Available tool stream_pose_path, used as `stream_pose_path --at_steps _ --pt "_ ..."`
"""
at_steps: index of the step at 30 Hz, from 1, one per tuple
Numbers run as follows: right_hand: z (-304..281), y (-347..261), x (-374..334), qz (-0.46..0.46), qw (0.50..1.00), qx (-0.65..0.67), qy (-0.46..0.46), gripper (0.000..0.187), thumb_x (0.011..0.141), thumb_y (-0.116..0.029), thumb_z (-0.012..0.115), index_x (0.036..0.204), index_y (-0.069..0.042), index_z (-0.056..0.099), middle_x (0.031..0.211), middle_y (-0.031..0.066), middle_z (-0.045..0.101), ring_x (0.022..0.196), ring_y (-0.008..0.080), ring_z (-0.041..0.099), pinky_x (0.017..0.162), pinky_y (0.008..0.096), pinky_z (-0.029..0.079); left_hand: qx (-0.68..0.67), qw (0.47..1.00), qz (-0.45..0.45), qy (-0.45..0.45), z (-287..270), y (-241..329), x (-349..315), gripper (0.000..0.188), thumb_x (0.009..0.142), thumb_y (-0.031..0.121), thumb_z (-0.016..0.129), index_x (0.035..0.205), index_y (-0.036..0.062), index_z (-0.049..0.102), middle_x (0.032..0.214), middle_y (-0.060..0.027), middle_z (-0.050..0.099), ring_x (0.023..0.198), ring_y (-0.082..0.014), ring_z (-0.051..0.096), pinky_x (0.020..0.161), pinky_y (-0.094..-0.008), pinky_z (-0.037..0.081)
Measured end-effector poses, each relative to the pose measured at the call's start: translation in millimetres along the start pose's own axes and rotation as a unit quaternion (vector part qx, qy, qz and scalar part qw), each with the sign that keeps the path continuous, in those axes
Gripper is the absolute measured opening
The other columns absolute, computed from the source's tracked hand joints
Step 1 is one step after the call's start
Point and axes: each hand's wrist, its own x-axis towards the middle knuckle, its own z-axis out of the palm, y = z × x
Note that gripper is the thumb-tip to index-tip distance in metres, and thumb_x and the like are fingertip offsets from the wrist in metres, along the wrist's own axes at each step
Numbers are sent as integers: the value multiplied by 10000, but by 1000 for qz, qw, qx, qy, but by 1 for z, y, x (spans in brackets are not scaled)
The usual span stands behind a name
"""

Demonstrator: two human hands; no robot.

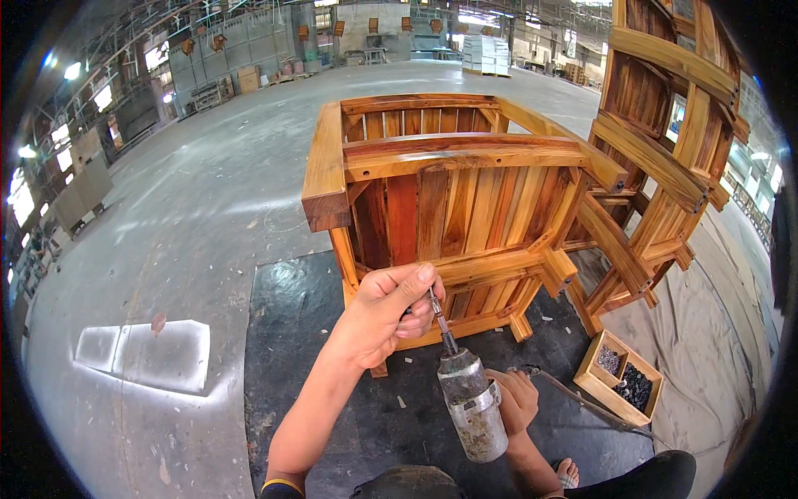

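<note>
My right hand (517, 401) is wrapped around a worn metal air screwdriver (474, 407) with a clamp band about its body. From its nose a long driver bit (439, 316) points up and away from me. Thumb and fingers of my left hand (386, 312) pinch around the tip of that bit. Whether a screw sits there too is hidden by the fingers; something small and dark shows in the palm. Just beyond both hands stands a slatted wooden furniture frame (465, 162), turned so that its underside and rails face me.
A second slatted wooden frame (657, 158) towers at the right. Beside my foot lies a divided wooden box (590, 384) of screws and black parts, with an air hose (573, 392) passing near. A black mat (291, 333) covers the floor here; brown cloth (706, 333) spreads rightward.
</note>
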Motion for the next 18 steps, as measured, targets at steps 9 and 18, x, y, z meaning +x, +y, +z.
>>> stream_pose_path --at_steps 9,18 --pt "1 -2 1 5 1000 -1 -8 310 669 -159 663 917 23 621 919 133 674 628 247 590 564 346 428 28 999 16 32 -2 1 0 273 966 267 578 842 24 563 595 28 442 487 -39 357 425 -184 249" --pt "-1 -2 0 18 1000 3 -26 312 667 -164 668 919 14 624 923 127 676 623 247 586 569 350 423 29 999 -9 31 -3 4 0 317 980 297 549 837 15 570 586 13 437 474 -43 332 419 -187 246"
